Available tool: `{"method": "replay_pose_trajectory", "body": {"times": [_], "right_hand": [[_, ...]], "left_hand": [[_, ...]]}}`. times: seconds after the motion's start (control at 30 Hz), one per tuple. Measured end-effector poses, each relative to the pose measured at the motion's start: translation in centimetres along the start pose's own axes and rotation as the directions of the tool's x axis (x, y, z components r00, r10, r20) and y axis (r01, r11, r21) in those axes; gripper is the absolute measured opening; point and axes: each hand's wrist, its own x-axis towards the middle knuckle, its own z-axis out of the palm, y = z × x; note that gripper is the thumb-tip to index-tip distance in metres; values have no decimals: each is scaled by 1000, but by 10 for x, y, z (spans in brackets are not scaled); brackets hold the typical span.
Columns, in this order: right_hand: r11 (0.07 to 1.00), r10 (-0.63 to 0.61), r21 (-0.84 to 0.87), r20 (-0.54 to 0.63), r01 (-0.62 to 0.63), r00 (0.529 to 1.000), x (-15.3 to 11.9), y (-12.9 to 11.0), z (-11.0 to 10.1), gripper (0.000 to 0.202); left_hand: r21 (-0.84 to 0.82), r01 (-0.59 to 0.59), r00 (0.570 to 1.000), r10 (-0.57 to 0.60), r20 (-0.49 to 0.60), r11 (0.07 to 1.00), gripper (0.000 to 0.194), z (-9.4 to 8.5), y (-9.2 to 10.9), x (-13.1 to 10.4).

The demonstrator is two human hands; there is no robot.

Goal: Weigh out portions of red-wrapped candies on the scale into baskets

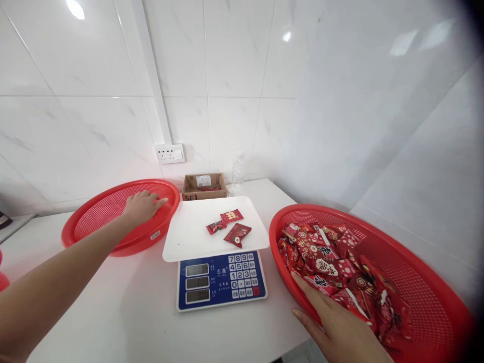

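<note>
My left hand (142, 206) reaches over the red basket (170, 214) on the left, fingers partly spread; the basket's near side is behind my forearm. Across the near rim of the right red basket (278, 252), my right hand (333, 322) lies with thumb and fingers apart, next to the wrapped candies (325, 267) heaped inside. Between the baskets is a scale with a white tray (189, 232) and a blue keypad panel (222, 280). Three red packets (238, 234) rest on the tray.
Behind the scale stand an open cardboard box (204, 186) and a clear plastic bottle (238, 171), near the tiled wall. A socket (170, 154) is on the wall. Part of another red object (3, 280) shows at the left edge.
</note>
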Motion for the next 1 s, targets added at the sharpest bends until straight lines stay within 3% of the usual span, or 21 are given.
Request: {"method": "replay_pose_trajectory", "body": {"times": [0.07, 0.13, 0.23, 0.33, 0.47, 0.57, 0.7, 0.83, 0.9, 1.0], "right_hand": [[1000, 6, 9, 0, -6, 1000, 0, 0, 1, 53], [1000, 7, 16, -9, -7, 1000, -1, 1, 1, 52], [1000, 21, 22, -10, -20, 1000, -1, -1, 0, 52], [999, 45, 21, 10, -45, 999, -1, -4, -3, 51], [999, 50, 10, 18, -50, 999, -2, -7, -6, 51], [999, 41, 1, 15, -41, 999, -2, -6, -5, 50], [999, 33, -1, 12, -33, 999, -1, -6, -4, 51], [1000, 18, -14, 4, -18, 1000, -2, -5, -3, 50], [1000, 0, -25, -2, 0, 1000, -2, -3, -1, 50], [999, -22, -49, -7, 21, 1000, -1, 2, 4, 51]], "left_hand": [[9, -46, 998, 45, 38, 999, 53, 11, 16, 3], [-1, -149, 983, 149, 111, 989, 55, 26, 45, 4], [-94, -313, 908, 327, 261, 945, 67, 52, 97, 1], [-162, -381, 831, 414, 372, 910, 76, 74, 142, -5], [-183, -435, 783, 471, 407, 882, 70, 85, 172, -8], [-166, -427, 818, 458, 347, 889, 58, 87, 175, -5], [-152, -331, 886, 363, 290, 931, 47, 92, 167, 6], [-196, -280, 906, 326, 269, 940, 24, 92, 159, 18], [-228, -273, 913, 327, 243, 934, 16, 85, 152, 23], [-249, -225, 951, 268, 155, 942, 19, 63, 128, 32]]}}
